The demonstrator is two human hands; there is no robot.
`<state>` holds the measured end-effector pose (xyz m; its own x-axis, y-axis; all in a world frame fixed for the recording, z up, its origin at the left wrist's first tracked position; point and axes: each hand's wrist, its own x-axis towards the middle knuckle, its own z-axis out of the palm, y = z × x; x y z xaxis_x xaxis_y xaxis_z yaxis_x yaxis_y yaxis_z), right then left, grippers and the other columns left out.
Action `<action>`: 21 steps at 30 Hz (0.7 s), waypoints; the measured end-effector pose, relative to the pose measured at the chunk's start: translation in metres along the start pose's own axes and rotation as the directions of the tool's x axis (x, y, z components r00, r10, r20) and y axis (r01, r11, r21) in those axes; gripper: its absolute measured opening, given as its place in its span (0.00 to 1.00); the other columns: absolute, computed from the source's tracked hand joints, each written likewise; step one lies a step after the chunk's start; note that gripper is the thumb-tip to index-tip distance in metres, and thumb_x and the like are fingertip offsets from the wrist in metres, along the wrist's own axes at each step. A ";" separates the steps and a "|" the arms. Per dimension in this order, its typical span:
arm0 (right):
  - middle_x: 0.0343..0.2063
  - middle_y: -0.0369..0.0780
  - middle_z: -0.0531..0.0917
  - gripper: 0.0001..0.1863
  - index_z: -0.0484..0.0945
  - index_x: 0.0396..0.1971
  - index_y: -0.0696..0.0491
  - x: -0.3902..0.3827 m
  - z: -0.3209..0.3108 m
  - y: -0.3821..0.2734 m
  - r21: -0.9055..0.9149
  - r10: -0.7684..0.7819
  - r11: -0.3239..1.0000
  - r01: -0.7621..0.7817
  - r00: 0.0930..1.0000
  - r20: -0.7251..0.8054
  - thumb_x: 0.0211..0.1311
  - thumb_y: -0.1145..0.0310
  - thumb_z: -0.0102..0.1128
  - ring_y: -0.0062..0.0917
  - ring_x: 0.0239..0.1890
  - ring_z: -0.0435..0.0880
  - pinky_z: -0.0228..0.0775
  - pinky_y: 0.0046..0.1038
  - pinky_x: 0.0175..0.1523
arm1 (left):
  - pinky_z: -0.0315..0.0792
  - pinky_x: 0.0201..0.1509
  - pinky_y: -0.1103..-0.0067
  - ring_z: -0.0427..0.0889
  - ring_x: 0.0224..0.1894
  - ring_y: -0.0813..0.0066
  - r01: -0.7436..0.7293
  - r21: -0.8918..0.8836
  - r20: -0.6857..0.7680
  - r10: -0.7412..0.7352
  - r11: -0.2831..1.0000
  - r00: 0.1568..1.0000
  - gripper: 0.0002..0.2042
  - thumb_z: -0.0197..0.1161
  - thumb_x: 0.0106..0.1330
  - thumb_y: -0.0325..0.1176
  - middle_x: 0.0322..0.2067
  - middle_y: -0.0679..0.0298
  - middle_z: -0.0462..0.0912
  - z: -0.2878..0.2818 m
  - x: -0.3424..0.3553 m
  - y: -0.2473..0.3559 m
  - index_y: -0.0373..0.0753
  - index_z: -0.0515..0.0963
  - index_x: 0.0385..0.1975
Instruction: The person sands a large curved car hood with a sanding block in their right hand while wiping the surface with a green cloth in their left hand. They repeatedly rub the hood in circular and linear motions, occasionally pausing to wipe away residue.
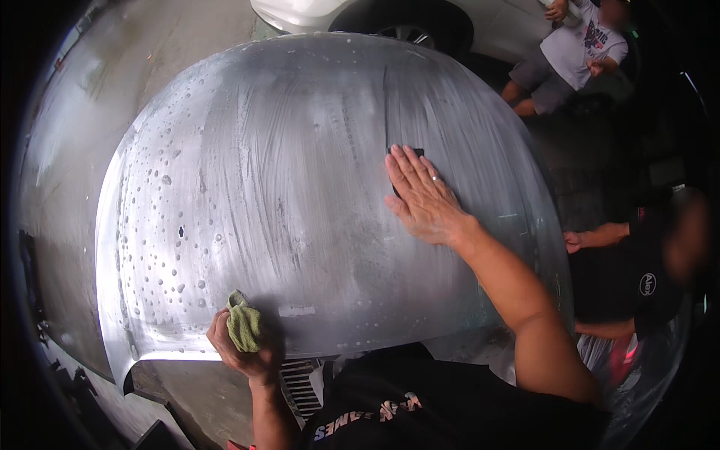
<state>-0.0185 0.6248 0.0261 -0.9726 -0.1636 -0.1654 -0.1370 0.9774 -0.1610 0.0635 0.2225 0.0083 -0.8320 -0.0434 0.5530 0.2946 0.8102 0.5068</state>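
A silver-grey car hood (330,247) fills the middle, wet and streaked, with water beads over its left side. My right hand (420,191) lies flat on its right half, fingers straight and close together, pressing a black flat pad (420,152) to the surface. Only the pad's edges show past my fingers; the rest is hidden. At the hood's near edge, left of centre, my left hand (234,351) is closed around a crumpled green cloth (244,327). A dark, straight streak runs up the hood above my right hand.
Beyond the hood's far edge stands a white car (487,26) with a dark wheel. One person in a white shirt (581,49) is at the upper right. Another in a black shirt (630,277) is beside the hood's right edge. Concrete floor (75,187) lies to the left.
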 end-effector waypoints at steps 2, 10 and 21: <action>0.83 0.47 0.40 0.42 0.36 0.82 0.54 -0.085 0.012 -0.034 -0.002 -0.093 0.996 0.094 0.992 0.082 0.82 0.41 0.26 0.38 0.85 0.34 0.27 0.43 0.87 | 0.75 0.56 0.58 0.80 0.49 0.45 -0.012 0.013 0.018 0.012 1.000 1.000 0.21 0.70 0.61 0.33 0.47 0.45 0.82 0.004 0.006 0.009 0.29 0.76 0.51; 0.83 0.46 0.42 0.42 0.37 0.82 0.56 0.047 -0.007 -0.004 -0.033 -0.133 0.990 0.134 0.990 0.037 0.83 0.40 0.20 0.38 0.85 0.35 0.27 0.44 0.87 | 0.75 0.58 0.58 0.80 0.51 0.46 0.006 -0.001 0.022 -0.006 1.000 1.000 0.23 0.69 0.63 0.34 0.48 0.47 0.81 -0.002 -0.005 0.004 0.28 0.75 0.53; 0.84 0.42 0.42 0.43 0.41 0.83 0.52 0.302 -0.046 0.061 0.064 0.270 0.961 -0.269 0.963 -0.013 0.81 0.37 0.19 0.34 0.85 0.36 0.28 0.40 0.86 | 0.76 0.51 0.59 0.82 0.46 0.47 0.004 0.006 0.017 -0.004 1.000 1.000 0.23 0.72 0.60 0.41 0.44 0.49 0.82 -0.003 0.002 -0.003 0.33 0.76 0.50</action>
<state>-0.3295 0.6409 0.0115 -0.9758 0.1083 -0.1899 0.1417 0.9748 -0.1722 0.0622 0.2180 0.0096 -0.8411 -0.0372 0.5395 0.2882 0.8134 0.5054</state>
